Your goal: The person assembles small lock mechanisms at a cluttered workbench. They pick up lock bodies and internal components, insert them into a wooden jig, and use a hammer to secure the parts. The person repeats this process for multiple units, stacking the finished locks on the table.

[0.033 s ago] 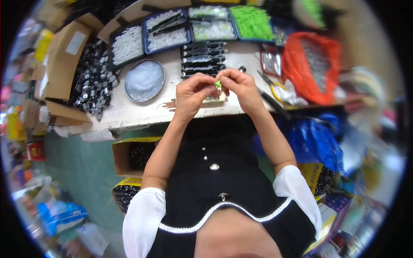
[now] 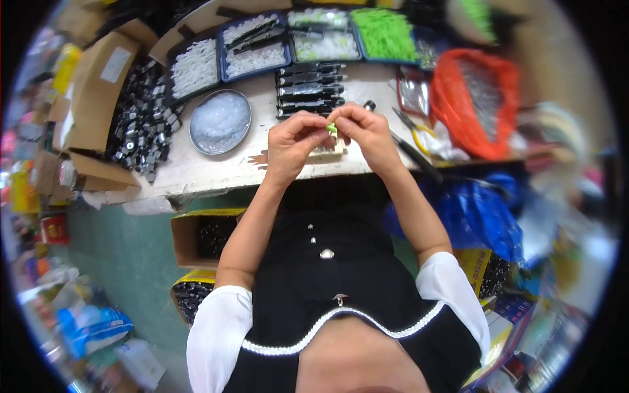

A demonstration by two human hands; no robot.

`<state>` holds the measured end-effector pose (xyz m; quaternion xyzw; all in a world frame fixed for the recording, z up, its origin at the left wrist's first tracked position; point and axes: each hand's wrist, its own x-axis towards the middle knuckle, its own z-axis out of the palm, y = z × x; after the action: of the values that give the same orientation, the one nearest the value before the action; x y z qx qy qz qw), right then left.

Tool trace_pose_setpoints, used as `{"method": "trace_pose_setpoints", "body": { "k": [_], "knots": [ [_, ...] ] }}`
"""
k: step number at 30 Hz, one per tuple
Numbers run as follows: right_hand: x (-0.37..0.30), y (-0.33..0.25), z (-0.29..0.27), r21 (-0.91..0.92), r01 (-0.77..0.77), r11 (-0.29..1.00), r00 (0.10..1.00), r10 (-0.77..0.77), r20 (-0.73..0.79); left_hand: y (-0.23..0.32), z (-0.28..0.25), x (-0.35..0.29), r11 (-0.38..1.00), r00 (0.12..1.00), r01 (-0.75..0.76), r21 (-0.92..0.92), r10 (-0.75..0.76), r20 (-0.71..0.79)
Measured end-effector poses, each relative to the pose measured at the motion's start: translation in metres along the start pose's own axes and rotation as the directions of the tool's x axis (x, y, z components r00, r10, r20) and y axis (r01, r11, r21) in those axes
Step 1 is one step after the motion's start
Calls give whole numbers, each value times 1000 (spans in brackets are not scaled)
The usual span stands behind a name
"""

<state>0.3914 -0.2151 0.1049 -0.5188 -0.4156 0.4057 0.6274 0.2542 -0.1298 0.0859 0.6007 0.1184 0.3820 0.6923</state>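
Above the front of the white worktable, my two hands meet at a small bright green plastic piece. My left hand pinches it from one side. From the other side, the thumb and fingertips of my right hand close on it. The fingers cover much of the piece, so its full shape is hidden. Just below the hands lies a pale block-like holder, partly covered by them. Beyond my fingers several slim black assemblies lie side by side in a stack-like row.
Trays of white parts and green parts line the back. At left stand a round dish of clear bits and a heap of black-and-silver pieces. Pliers and a red bag lie at right.
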Motion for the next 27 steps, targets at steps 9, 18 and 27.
{"method": "trace_pose_setpoints", "body": {
  "k": [9,18,27],
  "knots": [
    [-9,-7,5,-583,389,713,899,-431,73,-6,-2,-6,936,980,-184,299,198,-17],
    [1,20,8,-751,478,456,856,-434,281,-7,-37,-19,618,913,-229,752,404,-54],
    [16,47,19,-809,530,254,839,-296,456,-30,-46,-37,503,974,-77,861,222,-42]
  ]
}}
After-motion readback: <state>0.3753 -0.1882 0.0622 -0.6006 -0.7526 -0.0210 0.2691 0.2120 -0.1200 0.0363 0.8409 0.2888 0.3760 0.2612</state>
